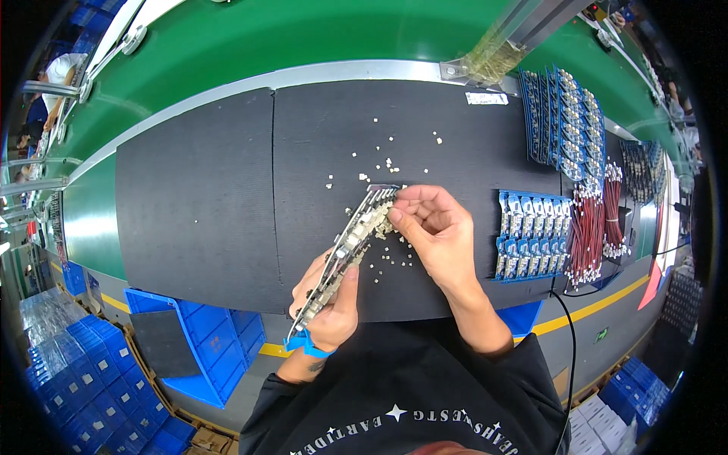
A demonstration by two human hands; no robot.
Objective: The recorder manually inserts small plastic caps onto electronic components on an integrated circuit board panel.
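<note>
My left hand grips a circuit board panel near its lower end, thumb on the side facing right. The panel is tilted up nearly on edge and slants away to the upper right. Rows of small pale parts line its face. At the panel's far end, the thumb and fingers of my right hand are drawn together close to its edge; what they pinch is too small or hidden to tell. Below and around the panel, small cream-white connectors lie scattered and heaped on the black mat.
To the right lie blue circuit board panels, with more standing upright in a row behind. Bundles of dark red wires with white ends sit beside them. A metal post rises at the far edge. Blue crates stand below left.
</note>
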